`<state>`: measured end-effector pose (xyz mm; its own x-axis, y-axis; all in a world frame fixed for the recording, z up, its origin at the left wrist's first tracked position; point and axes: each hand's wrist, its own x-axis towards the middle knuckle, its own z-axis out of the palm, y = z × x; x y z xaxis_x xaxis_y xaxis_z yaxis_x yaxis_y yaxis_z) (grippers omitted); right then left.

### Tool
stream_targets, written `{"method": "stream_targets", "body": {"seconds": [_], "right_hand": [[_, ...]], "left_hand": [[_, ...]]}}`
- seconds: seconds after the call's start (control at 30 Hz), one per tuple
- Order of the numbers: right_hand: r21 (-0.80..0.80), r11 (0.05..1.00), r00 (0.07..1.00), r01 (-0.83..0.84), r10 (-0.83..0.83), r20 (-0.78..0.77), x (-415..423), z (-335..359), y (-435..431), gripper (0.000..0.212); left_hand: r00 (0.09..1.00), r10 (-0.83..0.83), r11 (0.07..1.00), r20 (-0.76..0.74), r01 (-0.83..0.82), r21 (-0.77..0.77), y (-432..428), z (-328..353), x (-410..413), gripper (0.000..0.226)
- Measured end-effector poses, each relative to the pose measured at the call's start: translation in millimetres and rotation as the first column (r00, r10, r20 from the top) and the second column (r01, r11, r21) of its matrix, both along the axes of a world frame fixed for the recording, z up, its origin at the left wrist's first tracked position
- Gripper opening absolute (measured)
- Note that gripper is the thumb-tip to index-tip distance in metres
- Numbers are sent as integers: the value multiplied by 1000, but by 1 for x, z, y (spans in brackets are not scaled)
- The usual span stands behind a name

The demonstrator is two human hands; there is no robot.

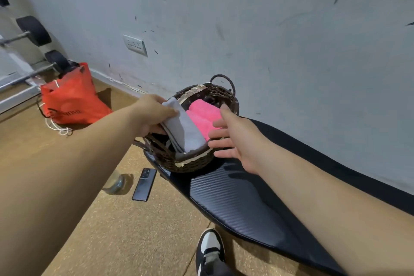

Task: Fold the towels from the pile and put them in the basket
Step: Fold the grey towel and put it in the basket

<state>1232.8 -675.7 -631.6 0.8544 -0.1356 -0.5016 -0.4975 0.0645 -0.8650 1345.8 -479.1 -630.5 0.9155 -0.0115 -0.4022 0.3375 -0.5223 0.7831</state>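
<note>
At the centre of the frame, a dark wicker basket (pixel 192 163) is sitting on the near end of a black padded bench (pixel 235 190) that is running along the wall. The left hand (pixel 152 114) is gripping a folded grey towel (pixel 186 127) by its upper end, and the towel is lying slanted inside the basket beside a folded pink towel (pixel 201 114). The right hand (pixel 235 139) is reaching in open, fingers spread and holding nothing, at the basket's right rim. Below the basket, a black phone (pixel 144 184) is lying on the floor near a clear bottle (pixel 116 184) that the left forearm is half covering. A red bag (pixel 71 101) is slumping at upper left, under barbell plates (pixel 33 30).
</note>
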Motion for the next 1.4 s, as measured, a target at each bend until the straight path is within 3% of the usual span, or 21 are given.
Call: {"method": "stream_targets", "body": {"seconds": [0.1, 0.17, 0.23, 0.3, 0.37, 0.43, 0.5, 0.57, 0.6, 0.77, 0.83, 1.07, 1.13, 1.23, 1.4], "right_hand": [[1, 1000, 1000, 3, -3, -5, 3, -10, 1, 48], [-1, 1000, 1000, 7, -7, -17, 3, -15, 1, 44], [5, 1000, 1000, 14, -14, -19, 4, -17, 0, 41], [6, 1000, 1000, 16, -16, -15, 5, -16, -1, 38], [2, 1000, 1000, 9, -9, -4, 6, -14, -2, 36], [-1, 1000, 1000, 1, -1, 13, 7, -12, -5, 33], [1, 1000, 1000, 3, -3, 24, 8, -11, -6, 32], [6, 1000, 1000, 8, -8, 22, 8, -12, -7, 31], [11, 1000, 1000, 10, -10, 18, 7, -13, -7, 32], [10, 1000, 1000, 6, -6, 15, 5, -17, -8, 41], [6, 1000, 1000, 9, -9, 23, 4, -19, -11, 44], [14, 999, 999, 36, -36, 4, -20, -20, -31, 49], [2, 999, 999, 34, -34, 12, -30, -16, -39, 50], [-24, 999, 999, 36, -36, 15, -49, -5, -54, 49], [-92, 995, 999, 46, -45, 10, -93, 9, -86, 44]], "left_hand": [[988, -63, 997, -143, 70, 43, -2, -2, 10, 50], [974, -187, 932, -128, 217, 290, -7, -1, 14, 59], [935, -349, 693, -65, 304, 654, -13, -1, 12, 54], [890, -453, 458, -58, 288, 841, -14, -8, 16, 42], [873, -483, 430, 64, 173, 886, -12, -18, 18, 32], [775, -609, 455, 168, 168, 874, -14, -29, 22, 30], [719, -684, 472, 121, 310, 825, -17, -32, 20, 26], [720, -694, 403, 5, 383, 832, -15, -33, 20, 10], [724, -689, 383, -31, 401, 832, -15, -33, 22, 21], [785, -603, 477, -144, 499, 724, -25, -31, 21, 78], [782, -602, 497, -160, 524, 691, -29, -34, 21, 83], [780, -568, 429, -264, 554, 714, -38, -38, 13, 88], [798, -577, 496, -172, 510, 702, -42, -32, 7, 76], [825, -563, 678, 46, 429, 596, -50, -12, -12, 63], [785, -541, 827, 302, 430, 362, -99, 13, -88, 40]]}}
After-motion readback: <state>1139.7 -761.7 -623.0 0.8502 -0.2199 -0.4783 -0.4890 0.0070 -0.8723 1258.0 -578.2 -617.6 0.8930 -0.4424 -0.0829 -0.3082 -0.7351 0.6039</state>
